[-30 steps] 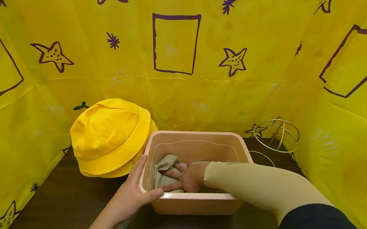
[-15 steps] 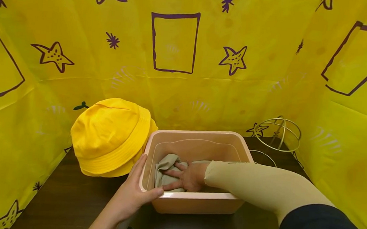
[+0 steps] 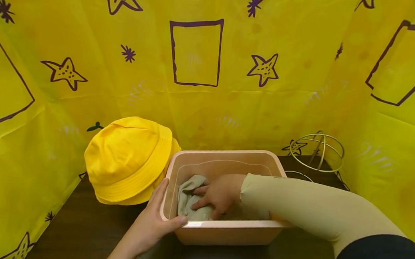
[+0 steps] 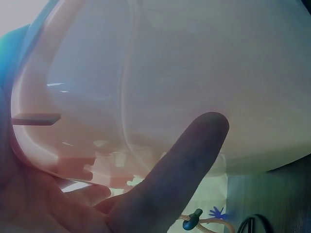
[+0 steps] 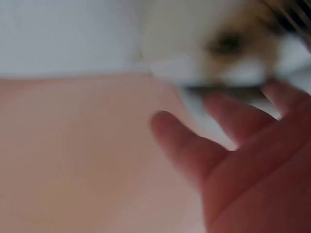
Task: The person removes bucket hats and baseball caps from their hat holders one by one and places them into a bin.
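Observation:
A pink plastic bin (image 3: 227, 233) stands on the dark table. My left hand (image 3: 150, 222) holds its front left corner, thumb over the front rim and fingers along the left side. Inside, a grey-beige cloth (image 3: 192, 184) lies bunched at the left end. My right hand (image 3: 222, 192) is in the bin with spread, slightly bent fingers on the cloth; whether they pinch it is hidden. In the right wrist view, the fingers (image 5: 177, 141) appear apart near the bin's wall, blurred. The left wrist view has the left thumb (image 4: 189, 155) against the bin.
Stacked yellow hats (image 3: 127, 160) sit left of the bin. A gold wire stand (image 3: 320, 151) is behind it at the right. Yellow patterned cloth (image 3: 194, 112) hangs around the back and sides. Part of something orange (image 3: 276, 217) shows inside the bin's right end, below the sleeve.
My right hand has risen a little and its fingers are more bent. More of the bin's inside shows below the right forearm. My left hand keeps its place on the corner.

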`<state>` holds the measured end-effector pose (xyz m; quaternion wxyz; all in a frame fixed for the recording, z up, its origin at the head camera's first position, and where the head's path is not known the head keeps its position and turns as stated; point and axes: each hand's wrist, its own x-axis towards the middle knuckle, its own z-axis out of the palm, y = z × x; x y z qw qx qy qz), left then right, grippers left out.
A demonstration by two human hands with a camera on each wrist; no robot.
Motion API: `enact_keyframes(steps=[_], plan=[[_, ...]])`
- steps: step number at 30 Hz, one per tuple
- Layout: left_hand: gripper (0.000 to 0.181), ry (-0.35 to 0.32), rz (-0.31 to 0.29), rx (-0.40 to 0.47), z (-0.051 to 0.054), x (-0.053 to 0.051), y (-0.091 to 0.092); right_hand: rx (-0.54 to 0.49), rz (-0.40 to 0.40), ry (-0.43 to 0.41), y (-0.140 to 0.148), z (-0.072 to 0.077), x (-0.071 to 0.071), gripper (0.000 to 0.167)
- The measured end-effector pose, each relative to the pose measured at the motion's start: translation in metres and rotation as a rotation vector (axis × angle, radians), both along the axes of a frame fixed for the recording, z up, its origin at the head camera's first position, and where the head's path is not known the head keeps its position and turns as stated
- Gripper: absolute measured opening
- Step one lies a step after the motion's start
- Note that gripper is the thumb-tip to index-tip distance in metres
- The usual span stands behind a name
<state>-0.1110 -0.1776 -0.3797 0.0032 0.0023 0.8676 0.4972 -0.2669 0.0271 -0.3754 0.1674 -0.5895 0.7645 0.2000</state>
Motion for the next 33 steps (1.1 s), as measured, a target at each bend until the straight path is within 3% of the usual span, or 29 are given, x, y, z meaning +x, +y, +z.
enact_keyframes(steps=[4,7,10,12,16,21,25,29,33], plan=[[0.111,0.013,0.004,-0.013,-0.001,0.001,0.000,-0.056,-0.085,-0.023,0.020,0.033,-0.001,0.069],[0.111,0.021,0.005,-0.018,-0.001,0.002,0.000,-0.162,-0.155,-0.017,0.041,0.056,0.002,0.068],[0.111,0.033,-0.003,-0.012,0.000,0.002,-0.001,-0.272,-0.167,0.017,0.065,0.077,0.008,0.071],[0.111,0.040,-0.010,-0.006,0.000,0.001,-0.001,-0.327,-0.182,0.038,0.082,0.088,0.013,0.073],[0.110,0.044,-0.010,-0.011,0.000,0.001,0.000,-0.472,-0.254,0.002,0.116,0.102,0.022,0.076],[0.110,0.034,0.004,-0.011,-0.003,0.002,0.000,-0.661,-0.386,-0.050,0.154,0.109,0.037,0.079],[0.110,0.033,-0.001,-0.001,-0.003,0.002,0.000,-0.780,-0.452,-0.025,0.176,0.107,0.049,0.081],[0.111,0.039,-0.006,0.008,-0.004,0.002,0.000,-0.940,-0.528,-0.021,0.191,0.096,0.060,0.087],[0.112,0.041,-0.010,0.032,-0.004,0.001,0.000,-1.095,-0.629,-0.065,0.201,0.076,0.067,0.097]])
